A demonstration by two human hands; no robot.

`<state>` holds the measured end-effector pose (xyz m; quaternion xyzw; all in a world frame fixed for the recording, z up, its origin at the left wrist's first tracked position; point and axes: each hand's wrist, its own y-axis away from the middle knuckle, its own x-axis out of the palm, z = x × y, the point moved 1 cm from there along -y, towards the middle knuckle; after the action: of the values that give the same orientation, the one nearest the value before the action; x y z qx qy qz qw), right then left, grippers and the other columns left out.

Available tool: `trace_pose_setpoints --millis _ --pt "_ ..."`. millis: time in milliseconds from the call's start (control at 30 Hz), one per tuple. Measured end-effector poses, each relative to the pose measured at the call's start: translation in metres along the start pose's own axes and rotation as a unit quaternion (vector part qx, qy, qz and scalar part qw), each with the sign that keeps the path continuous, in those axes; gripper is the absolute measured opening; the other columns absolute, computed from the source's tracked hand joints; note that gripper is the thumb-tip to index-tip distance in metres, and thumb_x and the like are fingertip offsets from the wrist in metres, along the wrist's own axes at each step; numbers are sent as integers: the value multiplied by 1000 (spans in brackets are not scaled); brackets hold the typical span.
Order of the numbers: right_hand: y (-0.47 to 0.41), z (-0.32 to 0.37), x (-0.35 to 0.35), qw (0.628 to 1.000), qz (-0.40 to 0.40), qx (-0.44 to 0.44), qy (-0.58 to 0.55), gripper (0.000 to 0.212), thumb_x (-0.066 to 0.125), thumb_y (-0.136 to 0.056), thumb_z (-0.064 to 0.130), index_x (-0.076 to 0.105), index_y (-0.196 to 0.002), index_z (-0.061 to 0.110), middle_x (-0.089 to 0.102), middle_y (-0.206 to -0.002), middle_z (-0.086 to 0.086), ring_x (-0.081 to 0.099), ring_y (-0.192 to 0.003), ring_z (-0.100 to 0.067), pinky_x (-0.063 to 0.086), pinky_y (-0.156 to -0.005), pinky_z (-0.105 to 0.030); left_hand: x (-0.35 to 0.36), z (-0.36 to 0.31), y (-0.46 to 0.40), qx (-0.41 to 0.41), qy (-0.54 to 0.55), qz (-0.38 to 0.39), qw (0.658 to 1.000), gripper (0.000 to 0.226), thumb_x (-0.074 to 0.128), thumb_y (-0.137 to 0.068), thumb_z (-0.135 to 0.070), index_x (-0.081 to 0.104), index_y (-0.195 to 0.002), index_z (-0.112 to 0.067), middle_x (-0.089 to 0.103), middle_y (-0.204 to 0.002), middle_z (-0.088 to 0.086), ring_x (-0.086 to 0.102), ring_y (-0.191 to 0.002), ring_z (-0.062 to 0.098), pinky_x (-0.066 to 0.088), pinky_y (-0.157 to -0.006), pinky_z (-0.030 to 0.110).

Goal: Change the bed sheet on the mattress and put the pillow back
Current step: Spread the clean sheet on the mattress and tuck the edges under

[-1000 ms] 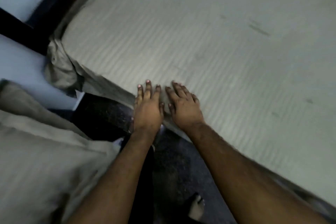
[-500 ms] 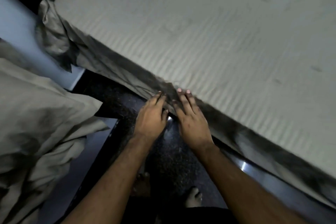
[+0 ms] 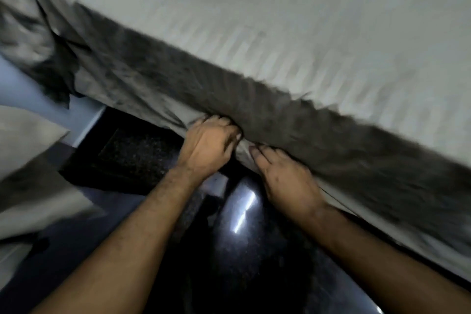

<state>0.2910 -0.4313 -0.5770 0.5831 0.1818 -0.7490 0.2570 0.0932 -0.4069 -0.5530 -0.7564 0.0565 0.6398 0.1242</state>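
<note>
A pale striped bed sheet [image 3: 293, 41] covers the mattress, which fills the upper right of the head view. Its hanging side [image 3: 293, 115] drapes down the mattress edge in shadow. My left hand [image 3: 207, 144] is at the lower hem of that drape with its fingers curled into the cloth. My right hand [image 3: 285, 176] lies just to the right, fingers straight and pressing the sheet's hem against the mattress side. A bunched corner of the sheet [image 3: 38, 41] hangs at the upper left. The picture is motion-blurred.
A heap of pale cloth [image 3: 28, 160] lies at the left edge. Dark speckled floor [image 3: 132, 155] shows below the bed, with a shiny reflection [image 3: 242, 211] between my forearms. A pale wall or panel [image 3: 38, 102] stands at the left.
Both hands have slid from the mattress top down over its edge to the sheet's hem. My left fingers have curled into the cloth. The view has dropped closer to the bed's side.
</note>
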Motion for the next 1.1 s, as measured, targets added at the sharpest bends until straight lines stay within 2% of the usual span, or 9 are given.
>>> trace_pose_setpoints --millis 167,233,433,567,700,800,933,1033,1100 --pt "-10 8 41 989 -92 -49 108 69 47 -90 18 30 -153 -3 47 -144 -19 49 -125 -30 44 -106 -38 4 17 -14 37 -28 0 999 33 48 -85 -40 74 -79 -20 72 -78 0 69 -78 27 40 -62 29" --pt "-13 11 44 986 -85 -51 131 65 32 -94 18 25 -154 -7 45 -146 -23 48 -127 -32 43 -108 -40 6 14 -8 4 5 17 1000 38 43 -89 -42 72 -83 -17 70 -86 2 68 -84 28 49 -64 35" --pt "-3 8 29 996 -61 -46 39 73 61 -86 14 34 -153 2 48 -146 -15 52 -127 -29 46 -107 -40 24 30 30 -116 -48 54 991 56 24 -100 -43 53 -142 -17 53 -143 4 47 -136 27 42 -110 44" --pt "-7 5 33 996 -64 -45 37 67 34 -86 15 37 -152 2 52 -142 -13 55 -123 -27 50 -102 -39 36 41 26 -141 -117 25 983 58 21 -101 -45 55 -138 -15 56 -142 4 47 -137 26 35 -115 50" --pt "-13 4 34 995 -80 -48 39 62 51 -89 12 42 -149 3 56 -137 -11 58 -117 -25 51 -99 -38 32 33 20 -148 -128 11 981 53 25 -99 -43 61 -123 -13 61 -130 9 54 -126 31 41 -106 49" --pt "-17 20 28 996 -63 0 71 55 65 -87 16 51 -139 4 62 -119 -12 63 -102 -28 56 -82 -40 17 45 6 -145 -39 76 986 44 34 -96 -42 62 -113 -13 60 -120 10 55 -117 33 46 -98 46" --pt "-47 40 3 992 -101 -24 74 22 81 -72 16 66 -89 14 62 -82 -7 65 -68 -25 50 -49 -32 3 75 0 -156 152 115 969 47 43 -91 -36 71 -114 -6 66 -119 12 61 -114 29 48 -98 42" --pt "-74 56 -6 990 -93 -110 -4 37 67 -82 6 64 -118 8 63 -121 -12 66 -104 -30 59 -82 -39 16 77 6 -138 207 50 967 31 52 -94 -15 71 -112 1 69 -114 18 63 -110 29 46 -97 32" --pt "-92 63 -5 994 -42 -79 -63 50 55 -90 4 52 -140 10 51 -142 -9 55 -125 -29 51 -100 -45 19 80 15 -154 251 -11 956 27 55 -93 -10 73 -109 2 72 -110 18 66 -106 28 43 -94 20"
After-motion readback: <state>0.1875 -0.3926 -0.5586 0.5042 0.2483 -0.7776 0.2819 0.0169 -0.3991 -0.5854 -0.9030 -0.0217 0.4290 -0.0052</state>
